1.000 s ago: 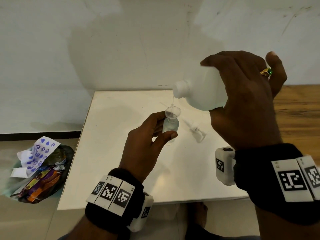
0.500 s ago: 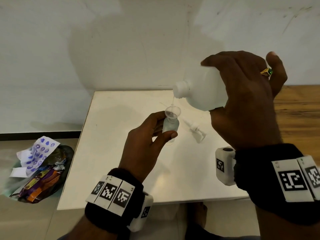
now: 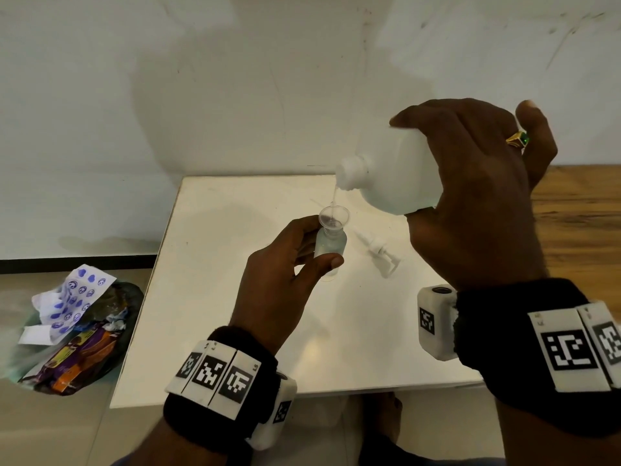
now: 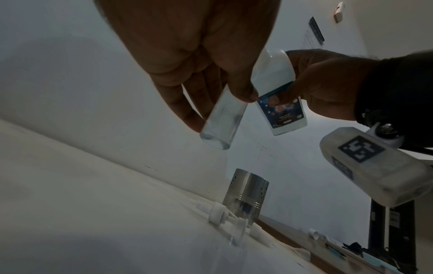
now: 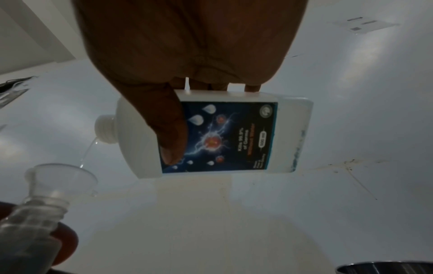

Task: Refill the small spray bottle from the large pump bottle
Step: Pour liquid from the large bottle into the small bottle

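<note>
Now I'm tipping large white plastic bottle, right hand clamped around it, neck toward 9 o'clock so stream lands in clear funnel; left hand gripping small clear spray bottle upright beneath, steadying it above white table.

The large pump bottle is milky white with a dark blue label bearing white drops, lightning streaks and orange-red spots. The small spray bottle and its funnel are clear. The worktop is white.
</note>
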